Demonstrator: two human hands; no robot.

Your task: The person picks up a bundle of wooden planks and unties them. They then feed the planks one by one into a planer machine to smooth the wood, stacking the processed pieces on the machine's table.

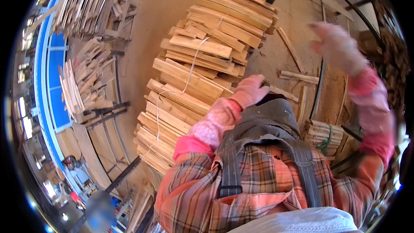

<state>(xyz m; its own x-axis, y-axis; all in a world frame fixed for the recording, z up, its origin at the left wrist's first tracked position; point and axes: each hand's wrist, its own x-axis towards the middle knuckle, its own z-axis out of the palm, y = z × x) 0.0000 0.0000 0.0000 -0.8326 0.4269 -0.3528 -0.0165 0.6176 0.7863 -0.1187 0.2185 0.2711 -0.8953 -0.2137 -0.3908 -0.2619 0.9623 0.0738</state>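
My left hand (251, 90), in a pink glove, is held close to my apron front with its fingers curled over something small and dark that I cannot make out. Just beyond it lies a long stack of thin wooden boards (198, 88), running from the centre top toward the lower left. White string (192, 67) trails across these boards. Raised out to the right, my right hand (338, 45) is blurred by motion. Its gloved fingers and thumb look apart, with nothing visible between them. My dark grey apron (271, 116) covers the board ends nearest me.
Loose wooden strips (291, 49) lie on the floor to the right, near a small bundle of slats (323, 136) with green string. More board piles (88, 75) stand at the left beside a blue panel (58, 82). Dark metal bars (123, 174) cross the lower left.
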